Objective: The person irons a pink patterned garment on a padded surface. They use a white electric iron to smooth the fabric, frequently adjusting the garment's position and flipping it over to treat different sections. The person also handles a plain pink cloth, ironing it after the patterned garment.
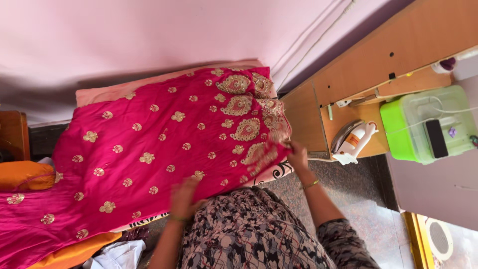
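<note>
1. Head view: the pink embroidered cloth (149, 149) lies spread flat over a padded table (99, 92), its long axis running from the lower left up to the heavily embroidered border at the upper right.
2. The right hand (297, 154) has its grip closed on that border's near corner, pinching a fold of the cloth at the table's right end.
3. The left hand (183, 198) rests on the near edge around the middle; it is blurred, so I cannot tell whether its grip is wide or closed.
4. The bulk of the cloth lies to the left of both hands, so the left hand is nearer to it.
5. A white iron (353, 142) stands just right of the right hand on a wooden cabinet (398, 55), beside a green box (398, 134).
</note>
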